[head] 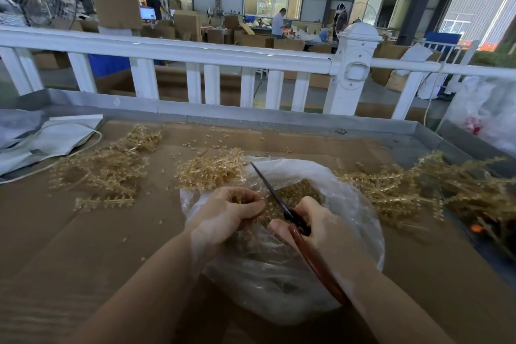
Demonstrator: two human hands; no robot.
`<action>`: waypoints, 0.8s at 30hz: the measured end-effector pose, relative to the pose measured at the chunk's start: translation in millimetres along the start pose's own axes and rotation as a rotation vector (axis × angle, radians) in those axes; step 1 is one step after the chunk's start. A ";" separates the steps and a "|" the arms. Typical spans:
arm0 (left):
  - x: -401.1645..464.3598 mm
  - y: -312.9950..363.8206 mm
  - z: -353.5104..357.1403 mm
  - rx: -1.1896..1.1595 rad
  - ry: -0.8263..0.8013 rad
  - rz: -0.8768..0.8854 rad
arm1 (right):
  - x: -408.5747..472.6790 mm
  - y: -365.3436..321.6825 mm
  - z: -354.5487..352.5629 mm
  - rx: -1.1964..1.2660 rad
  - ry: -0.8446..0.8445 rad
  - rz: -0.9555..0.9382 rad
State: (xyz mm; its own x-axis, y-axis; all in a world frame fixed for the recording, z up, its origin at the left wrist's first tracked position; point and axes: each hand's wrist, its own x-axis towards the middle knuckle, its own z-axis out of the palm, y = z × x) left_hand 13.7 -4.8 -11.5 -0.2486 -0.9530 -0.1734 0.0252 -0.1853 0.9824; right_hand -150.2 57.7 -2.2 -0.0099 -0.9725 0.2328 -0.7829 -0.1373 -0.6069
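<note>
Scissors (279,203), gripped in the right hand (314,227), point toward 11 o'clock over the bag (346,190). At their 9 o'clock, the left hand (230,211) pinches a gold sprig (242,199) above the bag's mouth.

We see our left hand (231,212) and our right hand (315,229), both bare. Behind each one a long bare forearm runs to the bottom edge: our left forearm (145,282) and our right forearm (391,296). Our right thumb (276,227) has a short, plain nail.
</note>
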 end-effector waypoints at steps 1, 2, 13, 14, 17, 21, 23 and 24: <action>-0.4 0.4 0.4 0.005 -0.001 0.008 | 0.6 0.1 -0.6 0.052 0.028 0.016; -0.7 0.9 1.1 0.008 0.002 0.016 | 1.5 0.2 -1.0 0.115 0.065 0.036; -3.9 -0.9 0.0 -0.015 -0.064 0.055 | 18.9 -13.5 0.5 0.414 0.122 0.174; -4.3 -0.6 -2.0 -0.083 -0.086 0.043 | 19.9 -13.4 0.1 0.461 0.147 0.194; -3.8 -1.5 -6.6 -0.202 -0.154 0.034 | 23.1 -14.2 -3.8 0.589 0.229 0.237; -1.1 -5.3 -5.9 -0.169 -0.166 0.027 | 21.5 -16.1 -14.9 0.720 0.261 0.240; -0.7 -6.1 -3.9 -0.156 -0.149 0.043 | 18.3 -18.7 -18.0 0.734 0.264 0.236; -1.2 -6.2 -3.6 -0.118 -0.132 0.056 | 17.6 -19.8 -18.6 0.751 0.269 0.238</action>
State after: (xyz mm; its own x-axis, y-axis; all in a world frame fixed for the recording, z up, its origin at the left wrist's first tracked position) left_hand 17.3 -3.3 -17.6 -0.3684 -0.9242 -0.1006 0.1540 -0.1674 0.9738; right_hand -146.5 46.8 28.0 -0.3457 -0.9263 0.1498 -0.1187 -0.1152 -0.9862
